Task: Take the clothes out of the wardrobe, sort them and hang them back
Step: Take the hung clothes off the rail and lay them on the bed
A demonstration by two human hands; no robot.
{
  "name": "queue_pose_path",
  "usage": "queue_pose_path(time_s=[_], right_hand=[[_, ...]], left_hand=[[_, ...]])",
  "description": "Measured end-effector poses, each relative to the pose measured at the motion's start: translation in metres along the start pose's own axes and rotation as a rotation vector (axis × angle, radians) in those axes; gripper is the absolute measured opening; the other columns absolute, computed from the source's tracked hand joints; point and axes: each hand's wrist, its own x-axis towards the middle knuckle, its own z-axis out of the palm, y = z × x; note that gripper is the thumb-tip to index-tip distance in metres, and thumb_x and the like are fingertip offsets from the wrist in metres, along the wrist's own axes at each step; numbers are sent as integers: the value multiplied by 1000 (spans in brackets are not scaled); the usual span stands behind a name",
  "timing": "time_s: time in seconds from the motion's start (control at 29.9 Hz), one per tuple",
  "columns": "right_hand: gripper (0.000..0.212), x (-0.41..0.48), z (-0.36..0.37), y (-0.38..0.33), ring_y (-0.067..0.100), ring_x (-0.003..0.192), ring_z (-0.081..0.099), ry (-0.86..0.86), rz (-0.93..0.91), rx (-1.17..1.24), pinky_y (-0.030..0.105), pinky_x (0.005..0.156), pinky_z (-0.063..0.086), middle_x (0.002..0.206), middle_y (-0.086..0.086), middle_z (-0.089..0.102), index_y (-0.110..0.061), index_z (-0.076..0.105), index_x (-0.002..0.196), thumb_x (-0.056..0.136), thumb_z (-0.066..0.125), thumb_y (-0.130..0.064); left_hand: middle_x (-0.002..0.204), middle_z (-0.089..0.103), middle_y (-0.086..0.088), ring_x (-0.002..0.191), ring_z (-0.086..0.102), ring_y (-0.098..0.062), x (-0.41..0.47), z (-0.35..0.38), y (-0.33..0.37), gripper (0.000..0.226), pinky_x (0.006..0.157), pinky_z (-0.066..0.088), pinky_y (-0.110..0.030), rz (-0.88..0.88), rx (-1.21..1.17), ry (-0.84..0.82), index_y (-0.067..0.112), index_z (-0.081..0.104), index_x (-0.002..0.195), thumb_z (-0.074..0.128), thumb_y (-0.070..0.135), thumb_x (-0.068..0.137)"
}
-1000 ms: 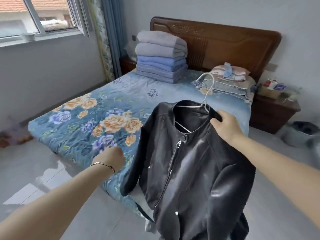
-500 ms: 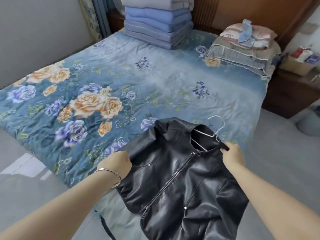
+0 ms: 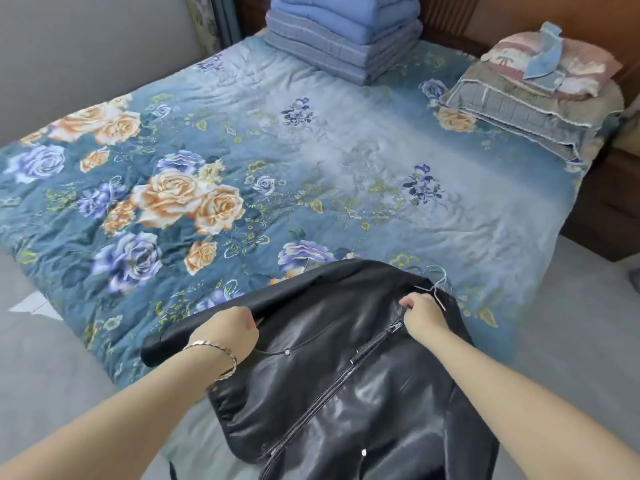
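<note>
A black leather jacket [image 3: 339,386] with a front zip lies spread face up over the near edge of the bed [image 3: 311,157], its lower part hanging off toward me. A white wire hanger [image 3: 437,283] pokes out of its collar. My left hand [image 3: 231,336], with a bracelet on the wrist, grips the jacket's left shoulder and sleeve. My right hand [image 3: 423,315] pinches the collar right beside the hanger's neck.
The bed carries a blue floral quilt. A stack of folded blue and grey blankets [image 3: 343,39] sits at its head, with pillows [image 3: 540,88] at the right. A dark wooden nightstand [image 3: 609,202] stands to the right. Grey floor lies on both sides.
The jacket went from hanging upright in my right hand to lying on the bed's near edge. My left hand took hold of its shoulder. I moved closer to the bed.
</note>
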Motion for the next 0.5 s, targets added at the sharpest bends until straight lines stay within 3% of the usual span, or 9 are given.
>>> queue_pose_path(time_s=[0.03, 0.13, 0.2, 0.27, 0.33, 0.44, 0.5], right_hand=[[33, -5, 5, -12, 26, 115, 53, -73, -46, -28, 27, 95, 40, 127, 8, 54, -13, 62, 111, 88, 42, -1], [30, -30, 18, -59, 21, 112, 56, -289, -158, -131, 21, 89, 40, 122, 1, 59, -19, 63, 107, 90, 41, -7], [29, -53, 26, -100, 20, 112, 56, -382, -253, -210, 23, 92, 42, 124, 1, 59, -20, 62, 109, 91, 41, -10], [30, -84, 35, -147, 21, 115, 55, -439, -371, -313, 26, 95, 42, 126, 2, 58, -19, 61, 114, 93, 40, -11], [31, -121, 48, -197, 24, 116, 54, -490, -516, -425, 29, 97, 43, 128, 4, 57, -16, 59, 117, 94, 40, -12], [35, -189, 73, -271, 32, 117, 50, -525, -709, -653, 39, 98, 44, 130, 11, 52, -9, 53, 126, 95, 36, -11], [25, -241, 94, -314, 32, 93, 55, -522, -830, -761, 38, 79, 47, 108, 18, 57, -3, 58, 104, 93, 36, -7]], left_hand=[[98, 65, -17, 83, 54, -28, -2, -5, -1, 31, 77, 40, -31, -88, -21, -9, 15, 43, 60, 52, 13, 90], [109, 64, -11, 104, 60, -29, -13, -24, -16, 15, 85, 47, -34, -53, 91, -1, 18, 53, 80, 45, 18, 92], [99, 64, -10, 99, 61, -30, -25, -36, -37, 19, 83, 49, -36, -93, 155, 6, 14, 55, 87, 38, 16, 93], [83, 59, -7, 82, 58, -27, -42, -49, -64, 18, 70, 46, -32, -130, 171, 22, 14, 50, 83, 34, 14, 93], [89, 59, -3, 78, 53, -24, -66, -65, -98, 19, 66, 40, -26, -172, 149, 84, 14, 53, 89, 34, 14, 92], [107, 62, -2, 88, 57, -23, -111, -89, -157, 20, 70, 40, -26, -228, 124, 153, 18, 55, 97, 35, 18, 93], [112, 62, -1, 88, 55, -21, -146, -104, -201, 15, 70, 38, -25, -266, 90, 209, 23, 50, 91, 36, 20, 93]])
